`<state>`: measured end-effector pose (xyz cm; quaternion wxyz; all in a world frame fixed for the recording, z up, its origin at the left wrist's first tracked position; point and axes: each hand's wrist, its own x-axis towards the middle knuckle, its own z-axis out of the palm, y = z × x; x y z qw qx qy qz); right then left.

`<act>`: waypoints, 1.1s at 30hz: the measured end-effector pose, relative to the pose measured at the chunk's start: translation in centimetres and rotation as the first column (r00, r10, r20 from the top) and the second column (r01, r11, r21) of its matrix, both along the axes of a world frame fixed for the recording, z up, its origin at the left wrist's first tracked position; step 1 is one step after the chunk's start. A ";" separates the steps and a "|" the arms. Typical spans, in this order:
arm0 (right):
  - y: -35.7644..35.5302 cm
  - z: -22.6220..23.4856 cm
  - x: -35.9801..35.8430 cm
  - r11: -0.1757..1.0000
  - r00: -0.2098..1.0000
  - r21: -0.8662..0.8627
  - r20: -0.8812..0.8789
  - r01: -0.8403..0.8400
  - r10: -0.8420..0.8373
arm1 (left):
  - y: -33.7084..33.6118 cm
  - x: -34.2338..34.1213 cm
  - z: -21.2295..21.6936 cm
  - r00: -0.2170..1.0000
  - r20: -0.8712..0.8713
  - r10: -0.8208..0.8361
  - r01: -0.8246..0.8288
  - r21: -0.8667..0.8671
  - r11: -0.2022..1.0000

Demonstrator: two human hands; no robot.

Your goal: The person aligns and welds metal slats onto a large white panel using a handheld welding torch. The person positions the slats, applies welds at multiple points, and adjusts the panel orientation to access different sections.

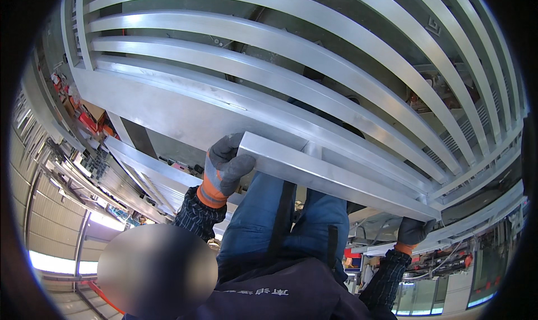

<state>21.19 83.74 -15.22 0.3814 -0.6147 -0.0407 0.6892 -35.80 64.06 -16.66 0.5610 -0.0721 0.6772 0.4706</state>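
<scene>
A short silver rectangular metal tube (330, 174) lies along the near edge of a large metal frame with parallel slats (224, 31), in front of my body. My left hand (224, 166), in a grey and orange work glove, is closed around the tube's left end. At its right end my right hand (414, 230), gloved alike, grips from below; part of its fingers is hidden behind the tube. Between tube and frame shows a small metal connecting piece (312, 149). A wide flat plate (145, 107) forms the frame's near left part.
Long metal profiles (106, 174) are stacked to my left, with red items (87, 121) beside them. Another pale metal beam (151, 166) stands near my left arm. Tools and red parts (443, 264) lie beyond my right arm. Dark floor (386, 56) shows between the slats.
</scene>
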 end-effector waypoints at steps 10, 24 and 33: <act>-0.2 -0.1 1.1 1.000 1.000 0.018 0.016 0.011 -0.012 | -0.1 -0.2 -0.2 0.999 0.004 -0.039 0.039 -0.001 0.999; -0.2 -0.2 -1.3 0.995 1.000 0.098 -0.026 0.016 -0.014 | -0.7 0.2 -0.7 0.997 -0.067 -0.048 0.050 0.025 0.998; -4.1 0.0 3.0 0.997 0.958 0.026 -0.278 0.078 -0.068 | -0.7 -1.5 1.9 0.998 -0.031 -0.046 0.045 -0.020 0.999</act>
